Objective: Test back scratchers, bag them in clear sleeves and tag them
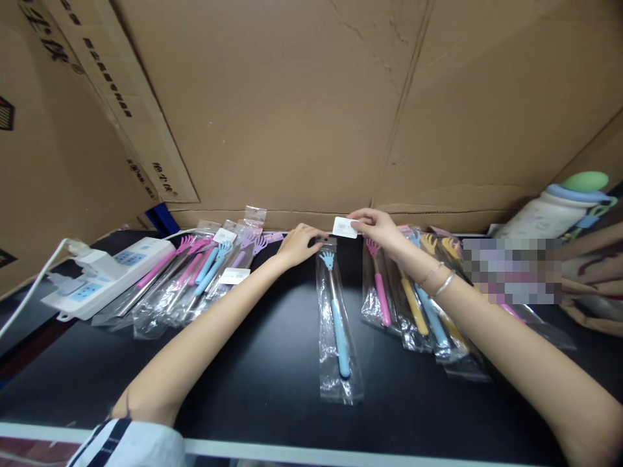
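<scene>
A clear plastic bag with a blue hand-shaped back scratcher (337, 324) lies in the middle of the black table (272, 363). My left hand (299, 243) rests on the bag's top edge, fingers curled and pressing it down. My right hand (379, 228) pinches a small white label (344, 227) just above the bag's top. Thin bracelets ring my right wrist.
A pile of bagged pink and blue scratchers (195, 279) lies to the left, beside a white power strip (104, 275). Another pile of bagged pink, yellow and blue scratchers (418, 305) lies under my right forearm. Cardboard walls (311, 110) close off the back. A bottle with a green cap (559, 211) stands at the right.
</scene>
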Motion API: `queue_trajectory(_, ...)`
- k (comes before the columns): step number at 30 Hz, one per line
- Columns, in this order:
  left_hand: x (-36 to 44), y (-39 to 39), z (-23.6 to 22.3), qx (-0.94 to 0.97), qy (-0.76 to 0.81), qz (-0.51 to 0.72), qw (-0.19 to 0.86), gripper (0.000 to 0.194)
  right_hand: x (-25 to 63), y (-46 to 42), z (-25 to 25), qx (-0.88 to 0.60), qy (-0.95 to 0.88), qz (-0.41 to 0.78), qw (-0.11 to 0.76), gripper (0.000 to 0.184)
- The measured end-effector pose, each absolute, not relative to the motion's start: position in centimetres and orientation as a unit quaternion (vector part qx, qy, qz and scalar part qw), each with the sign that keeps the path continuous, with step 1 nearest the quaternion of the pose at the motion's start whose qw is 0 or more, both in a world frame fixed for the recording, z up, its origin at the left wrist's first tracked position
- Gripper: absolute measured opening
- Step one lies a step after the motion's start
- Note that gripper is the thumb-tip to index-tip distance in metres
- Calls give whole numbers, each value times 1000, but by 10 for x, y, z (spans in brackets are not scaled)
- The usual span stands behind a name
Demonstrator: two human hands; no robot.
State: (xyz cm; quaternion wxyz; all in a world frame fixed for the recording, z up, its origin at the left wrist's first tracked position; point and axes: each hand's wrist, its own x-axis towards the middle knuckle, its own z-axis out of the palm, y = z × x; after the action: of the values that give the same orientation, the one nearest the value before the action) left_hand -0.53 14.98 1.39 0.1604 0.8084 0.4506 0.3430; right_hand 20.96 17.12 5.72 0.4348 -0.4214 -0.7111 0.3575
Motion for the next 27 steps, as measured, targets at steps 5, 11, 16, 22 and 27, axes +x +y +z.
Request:
queue_trajectory(5, -7, 167, 3, 839, 461, 262, 121, 32, 206, 191, 44, -459, -684, 387, 414, 12)
queue_trajectory(11, -2, 179, 8, 847, 472, 220, 102, 25, 200, 196, 40, -475, -681, 416, 372, 13)
queue_trajectory(16, -5, 182, 7, 846, 463, 237, 120, 24, 202, 193, 36, -471, -681, 427, 364, 14)
queue_trajectory(22, -12, 180, -1, 828, 441, 284, 200, 22, 208, 189, 25, -462, -672, 440, 378, 13)
queue_trajectory(27, -12, 182, -9, 800, 427, 333, 260, 30, 207, 190, 17, -445, -665, 444, 403, 15)
